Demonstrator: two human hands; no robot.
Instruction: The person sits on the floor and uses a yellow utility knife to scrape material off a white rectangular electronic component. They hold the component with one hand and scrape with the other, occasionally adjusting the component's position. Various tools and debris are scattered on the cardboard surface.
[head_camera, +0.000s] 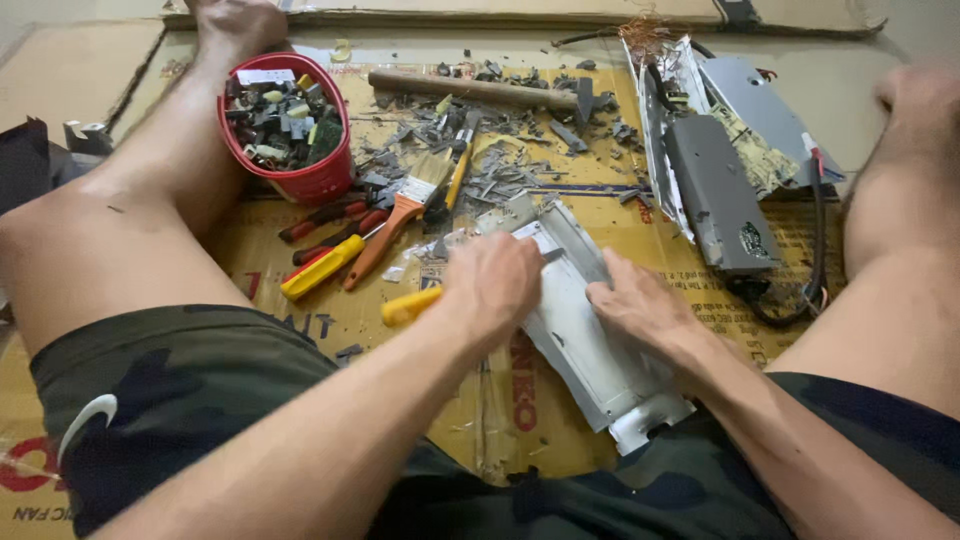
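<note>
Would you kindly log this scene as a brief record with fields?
Left hand: left hand gripping a yellow-handled tool, pressed on the metal panel
Right hand: right hand flat on the panel
Surface: cardboard
Nearby: red tub of parts, paintbrush, hammer, opened casing

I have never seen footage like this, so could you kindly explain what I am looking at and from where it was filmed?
There is one picture, taken by a camera worn on a person's head, looking down at their own lap as they sit on flattened cardboard on the floor, legs apart. The left hand grips a yellow-handled tool, its tip hidden. The right hand presses on a pale metal panel. Around them lie a red bucket of small parts, a paintbrush, red-handled pliers, a hammer, grey scraps and an opened metal case with wires.
</note>
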